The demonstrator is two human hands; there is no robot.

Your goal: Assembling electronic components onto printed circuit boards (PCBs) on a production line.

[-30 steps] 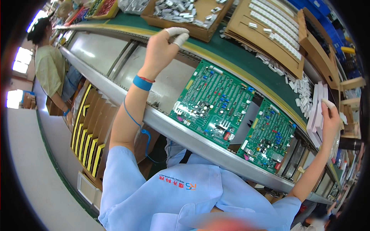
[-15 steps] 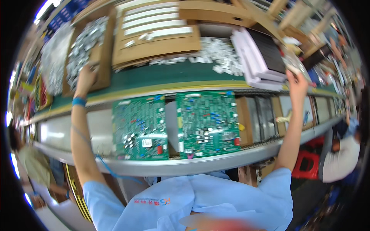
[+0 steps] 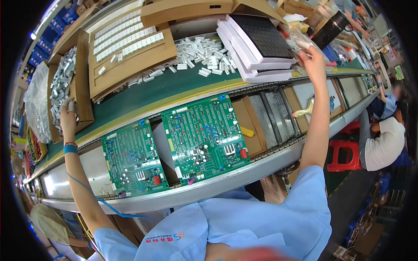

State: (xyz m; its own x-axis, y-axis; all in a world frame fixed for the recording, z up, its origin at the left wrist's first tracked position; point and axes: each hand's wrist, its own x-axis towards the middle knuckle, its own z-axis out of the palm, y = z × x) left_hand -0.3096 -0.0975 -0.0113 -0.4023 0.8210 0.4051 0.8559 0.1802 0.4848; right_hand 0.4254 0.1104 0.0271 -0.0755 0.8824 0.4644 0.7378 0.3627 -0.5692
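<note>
My left hand [image 3: 68, 114], with a blue strap on its wrist, reaches into the near end of a cardboard box of small grey parts [image 3: 65, 71]. Its fingers are bent together among the parts; anything between them is too small to name. My right hand [image 3: 313, 61] is up beside a clear plastic bag [image 3: 300, 40], just right of a stack of white trays [image 3: 248, 48]. Its thumb and fingers are pinched at the bag, and what they grip is hidden. Between my arms, two green circuit boards [image 3: 204, 135] [image 3: 133, 161] lie side by side on the conveyor, carrying small components.
White connectors [image 3: 200, 54] lie loose behind the boards. More stand in rows on a cardboard sheet [image 3: 130, 65]. A yellow-handled brush [image 3: 302, 112] lies on the line at right. A metal rail [image 3: 226, 177] runs along the front. People sit nearby, beside a red stool [image 3: 344, 154].
The view has turned, and the boards now appear tilted and further left. My left hand has moved to the near end of the grey parts box. The right stays by the plastic bag.
</note>
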